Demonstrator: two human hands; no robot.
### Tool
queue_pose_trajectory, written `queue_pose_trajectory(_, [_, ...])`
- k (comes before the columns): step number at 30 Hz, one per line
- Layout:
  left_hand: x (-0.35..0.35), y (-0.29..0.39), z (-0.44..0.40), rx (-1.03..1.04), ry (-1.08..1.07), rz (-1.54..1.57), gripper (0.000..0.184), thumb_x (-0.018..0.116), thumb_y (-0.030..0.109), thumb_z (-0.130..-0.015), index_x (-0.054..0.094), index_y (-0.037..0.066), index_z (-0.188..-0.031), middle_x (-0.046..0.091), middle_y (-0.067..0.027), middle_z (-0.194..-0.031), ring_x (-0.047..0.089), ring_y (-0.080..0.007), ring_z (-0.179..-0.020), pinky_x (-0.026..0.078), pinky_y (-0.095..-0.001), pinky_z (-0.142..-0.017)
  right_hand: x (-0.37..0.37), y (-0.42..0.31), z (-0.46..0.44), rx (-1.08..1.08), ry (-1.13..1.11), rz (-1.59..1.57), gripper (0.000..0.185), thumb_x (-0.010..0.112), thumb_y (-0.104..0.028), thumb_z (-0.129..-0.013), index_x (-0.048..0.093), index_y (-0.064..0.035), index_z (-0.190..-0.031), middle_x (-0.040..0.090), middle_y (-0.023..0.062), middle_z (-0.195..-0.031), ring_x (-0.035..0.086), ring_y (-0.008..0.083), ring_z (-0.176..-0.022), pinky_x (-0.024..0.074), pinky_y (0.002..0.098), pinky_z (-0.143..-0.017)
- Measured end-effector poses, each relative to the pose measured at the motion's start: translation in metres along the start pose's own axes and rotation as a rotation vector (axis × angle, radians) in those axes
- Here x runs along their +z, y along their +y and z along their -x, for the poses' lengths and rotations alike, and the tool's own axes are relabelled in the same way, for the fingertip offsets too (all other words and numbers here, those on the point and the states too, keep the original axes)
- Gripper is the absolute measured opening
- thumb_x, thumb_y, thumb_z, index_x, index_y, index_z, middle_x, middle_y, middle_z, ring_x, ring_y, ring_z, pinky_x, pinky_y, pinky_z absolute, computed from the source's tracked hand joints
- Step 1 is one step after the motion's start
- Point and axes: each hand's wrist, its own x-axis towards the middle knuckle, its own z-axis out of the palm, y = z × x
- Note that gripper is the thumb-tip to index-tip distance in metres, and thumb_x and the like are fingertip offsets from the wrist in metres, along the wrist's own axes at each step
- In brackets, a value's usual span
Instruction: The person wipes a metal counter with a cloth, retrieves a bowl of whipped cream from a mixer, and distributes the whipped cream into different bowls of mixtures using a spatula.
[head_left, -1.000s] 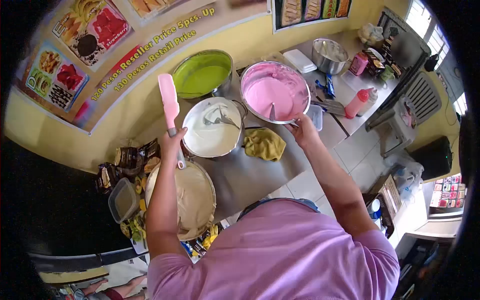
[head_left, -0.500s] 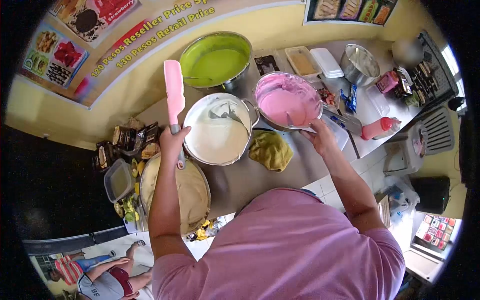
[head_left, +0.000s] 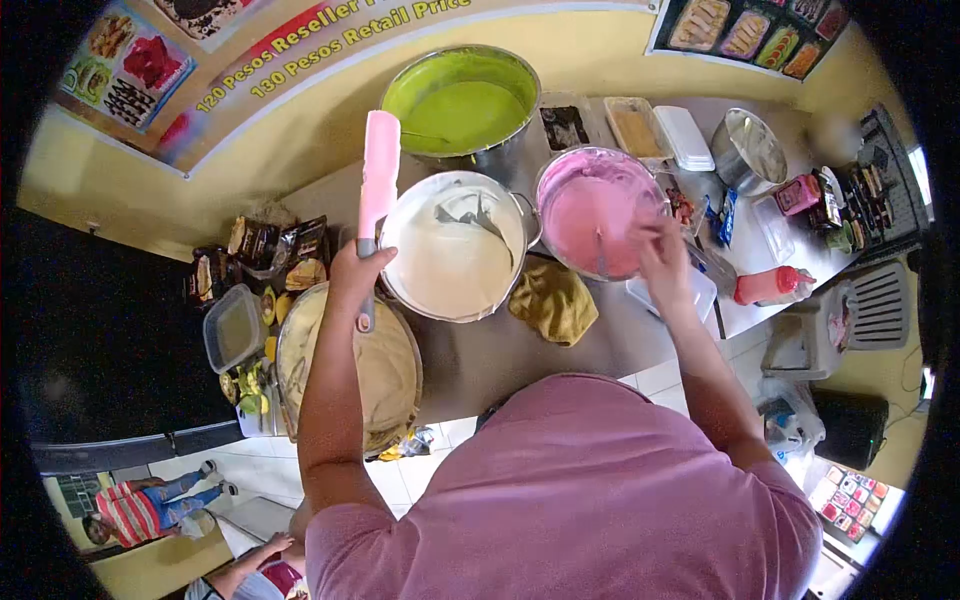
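My left hand (head_left: 358, 278) is closed around the grey handle of a spatula (head_left: 380, 175), its pink blade pointing up. To its right is a pot (head_left: 514, 222) of white cream (head_left: 450, 275), with some cream scraped off the wall. Next to that pot stands a metal bowl (head_left: 553, 172) of pink cream (head_left: 590, 215), a utensil partly sunk in it. My right hand (head_left: 664, 258), blurred by motion, hovers at the bowl's right rim; its fingers are smeared. Beneath my left forearm lies a wide bowl of beige cream (head_left: 388, 370).
A large pot (head_left: 522, 85) of green cream stands at the back. A yellow-green cloth (head_left: 555, 303) lies in front of the bowls. Along the right are a white-lidded box (head_left: 685, 138), a steel pot (head_left: 735, 160) and a red bottle (head_left: 765, 285). Two people are visible lower left.
My right hand has let go of the pink cream bowl's rim and lifted over its right side. My left hand still holds the spatula upright. The whole view has shifted slightly.
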Motion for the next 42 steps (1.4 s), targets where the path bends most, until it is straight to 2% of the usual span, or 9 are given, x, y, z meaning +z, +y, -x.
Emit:
queue_pose_trajectory(2, [0.005, -0.002, -0.005, -0.07, -0.067, 0.191, 0.032, 0.078, 0.028, -0.076, 0.065, 0.0, -0.086, 0.064, -0.005, -0.071, 0.058, -0.0139, -0.063, 0.046, -0.0311, -0.06, 0.049, -0.072, -0.004, 0.127, -0.363, -0.006, 0.035, 0.065, -0.03, -0.091, 0.055, -0.0021, -0.109, 0.062, 0.0098, -0.103, 0.06, 0.0139, -0.077, 0.0489, 0.0264, -0.06])
queue_pose_trajectory(4, [0.009, -0.002, -0.001, -0.026, -0.038, 0.22, 0.032, 0.078, 0.027, -0.077, 0.065, 0.0, -0.087, 0.063, -0.0044, -0.072, 0.057, -0.0138, -0.063, 0.046, -0.0311, -0.06, 0.09, -0.055, -0.023, 0.266, -0.56, 0.287, 0.058, 0.062, -0.043, -0.089, 0.051, 0.0031, -0.121, 0.064, 0.014, -0.1, 0.064, 0.0235, -0.083, 0.0515, 0.0323, -0.073])
queue_pose_trajectory(8, [0.015, -0.021, -0.005, 0.016, -0.006, 0.216, 0.032, 0.078, 0.026, -0.077, 0.062, 0.0, -0.086, 0.061, -0.0038, -0.072, 0.056, -0.0129, -0.065, 0.045, -0.0305, -0.062, 0.123, -0.037, -0.041, 0.55, -0.7, 0.126, 0.04, 0.065, -0.034, -0.089, 0.051, -0.0033, -0.11, 0.058, 0.007, -0.092, 0.058, 0.013, -0.067, 0.0494, 0.0276, -0.054])
queue_pose_trajectory(15, [-0.026, 0.051, 0.036, -0.104, 0.149, 0.641, 0.029, 0.076, 0.022, -0.082, 0.062, 0.0, -0.094, 0.06, -0.0005, -0.084, 0.053, -0.0098, -0.074, 0.043, -0.0251, -0.067, 0.102, -0.144, -0.045, 0.199, -0.28, -0.504, 0.042, 0.071, -0.016, -0.08, 0.051, -0.0001, -0.114, 0.06, 0.0099, -0.105, 0.056, 0.0176, -0.096, 0.0473, 0.0285, -0.083])
queue_pose_trajectory(18, [-0.034, 0.134, 0.071, 0.102, 0.228, 0.464, 0.033, 0.069, 0.03, -0.09, 0.063, -0.002, -0.094, 0.061, -0.0015, -0.08, 0.054, -0.0093, -0.07, 0.044, -0.0253, -0.062, 0.067, -0.199, -0.064, 0.132, -0.156, -0.773, 0.032, 0.064, 0.0, -0.069, 0.056, 0.0028, -0.1, 0.06, 0.008, -0.089, 0.058, 0.0166, -0.081, 0.0486, 0.0275, -0.073])
queue_pose_trajectory(24, [-0.031, 0.135, 0.063, 0.558, 0.096, 0.221, 0.038, 0.069, 0.028, -0.09, 0.052, 0.0, -0.11, 0.062, -0.007, -0.084, 0.058, -0.0153, -0.072, 0.047, -0.0292, -0.064, -0.006, -0.184, -0.105, -0.178, -0.02, -0.465, 0.021, 0.062, 0.002, -0.062, 0.055, -0.0001, -0.081, 0.057, 0.0009, -0.081, 0.05, 0.0101, -0.073, 0.0406, 0.0219, -0.066])
queue_pose_trajectory(28, [-0.012, 0.146, 0.066, 0.766, -0.054, 0.077, 0.04, 0.067, 0.015, -0.087, 0.053, 0.014, -0.125, 0.061, -0.0098, -0.095, 0.064, -0.025, -0.078, 0.051, -0.038, -0.07, -0.034, -0.177, -0.109, -0.452, 0.047, -0.079, 0.041, 0.063, 0.002, -0.062, 0.064, 0.0031, -0.102, 0.058, -0.0004, -0.082, 0.047, 0.0075, -0.071, 0.0405, 0.0208, -0.066])
queue_pose_trajectory(36, [0.052, 0.209, 0.049, 0.77, 0.188, -0.469, 0.043, 0.056, 0.017, -0.089, 0.055, 0.023, -0.132, 0.063, -0.0124, -0.093, 0.065, -0.0336, -0.073, 0.054, -0.0449, -0.065, -0.064, -0.172, -0.114, -0.407, 0.145, 0.269, 0.052, 0.064, 0.0, -0.064, 0.066, -0.0048, -0.116, 0.055, -0.0034, -0.075, 0.048, 0.0071, -0.066, 0.0431, 0.021, -0.064])
queue_pose_trajectory(42, [0.081, 0.199, 0.055, 0.794, 0.058, -0.452, 0.04, 0.054, 0.019, -0.09, 0.057, 0.017, -0.13, 0.063, -0.0136, -0.092, 0.066, -0.0348, -0.074, 0.055, -0.0463, -0.064, -0.057, -0.175, -0.114, -0.395, 0.192, 0.241, 0.029, 0.065, -0.004, -0.061, 0.062, -0.0027, -0.089, 0.041, -0.0031, -0.067, 0.038, 0.0078, -0.063, 0.0349, 0.0214, -0.06])
